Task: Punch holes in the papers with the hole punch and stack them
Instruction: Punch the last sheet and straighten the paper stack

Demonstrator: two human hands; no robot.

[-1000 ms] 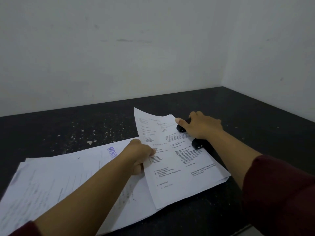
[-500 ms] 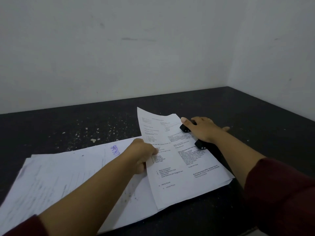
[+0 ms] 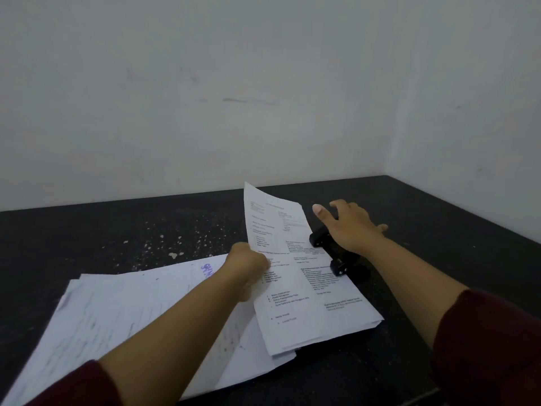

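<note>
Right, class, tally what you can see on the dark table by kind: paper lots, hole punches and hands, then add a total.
Paper lots: 2, the printed sheets gripped by the left hand and the spread pile of papers
Hole punches: 1, the black hole punch
Hands: 2, left, plus the right hand resting on the punch
Total: 5

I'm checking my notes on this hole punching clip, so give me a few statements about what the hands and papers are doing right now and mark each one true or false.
1. The left hand grips the printed sheets at their left edge. True.
2. The right hand rests on the black hole punch with its fingers spread. True.
3. The hole punch sits at the left edge of the printed sheets. False: it sits at their right edge.
4. The loose paper pile lies to the right of the hole punch. False: it lies to the left, under the left forearm.
5. The table is white. False: it is black.
</note>
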